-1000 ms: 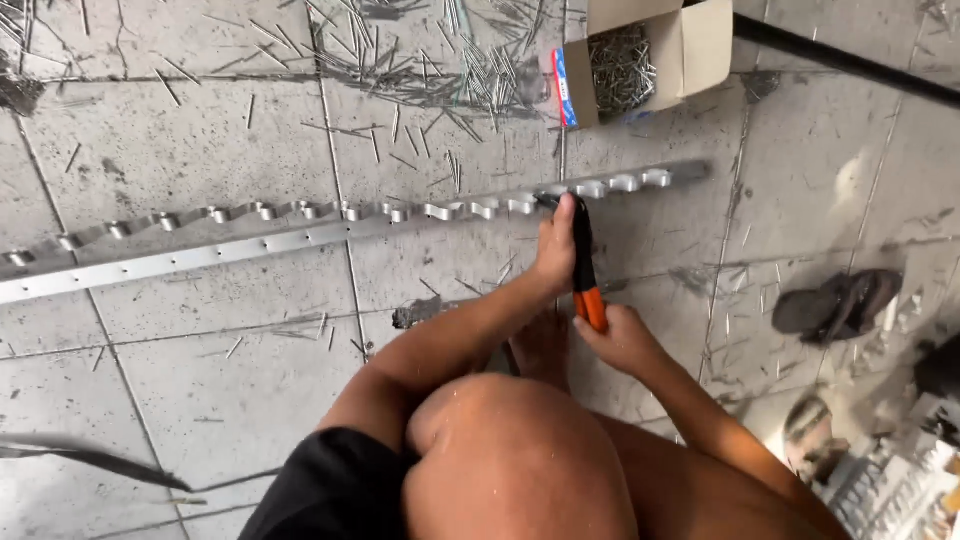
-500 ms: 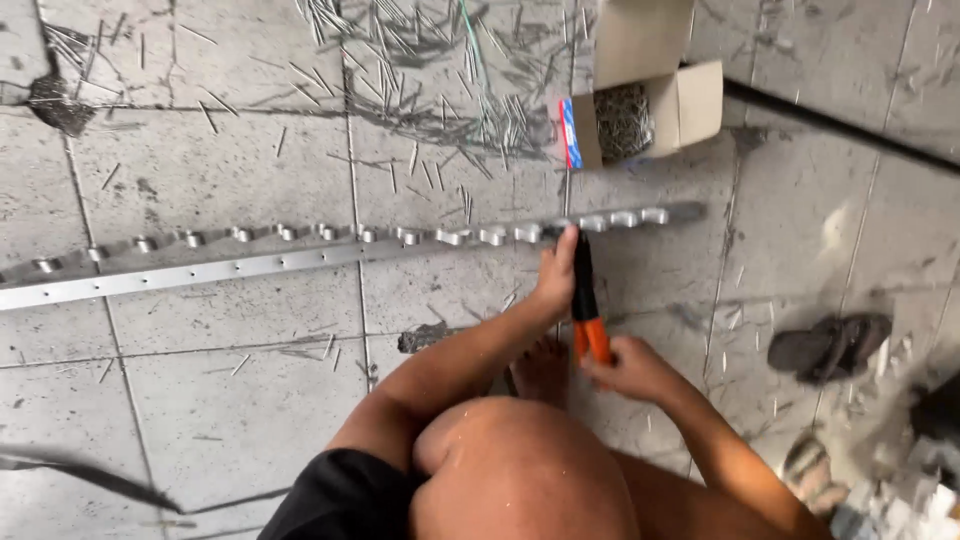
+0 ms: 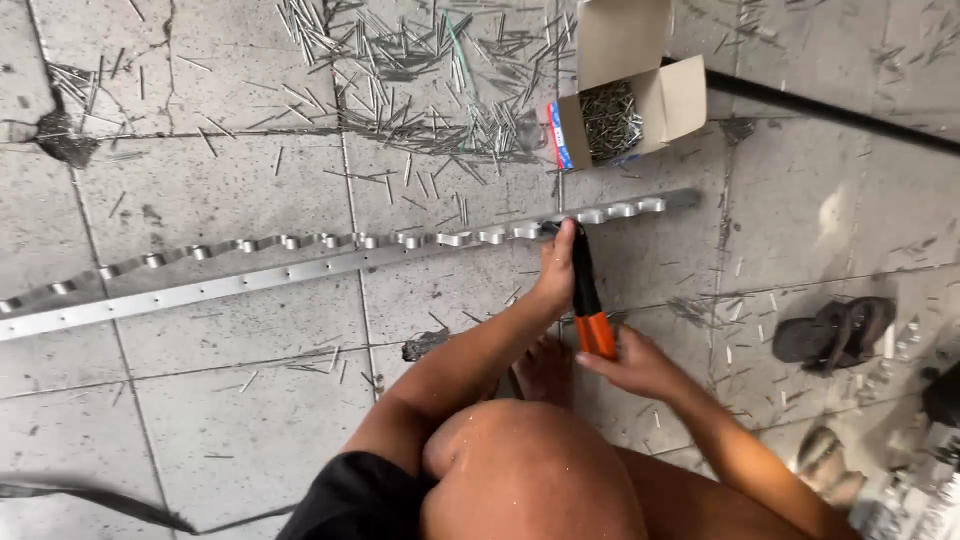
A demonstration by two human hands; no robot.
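Both of your hands are on one tool: your left hand wraps the black upper body of the hand riveter, and your right hand clasps its orange handles at 5 o'clock from that. Its nose meets the long metal rail, which runs from 9 o'clock toward 2 o'clock across the tiled floor. You look to be setting a rivet near the rail's right end; judging by this, the squeeze calls for a steady, upright nose. At 12 o'clock sits an open cardboard box of rivets, with spent pins scattered beside it.
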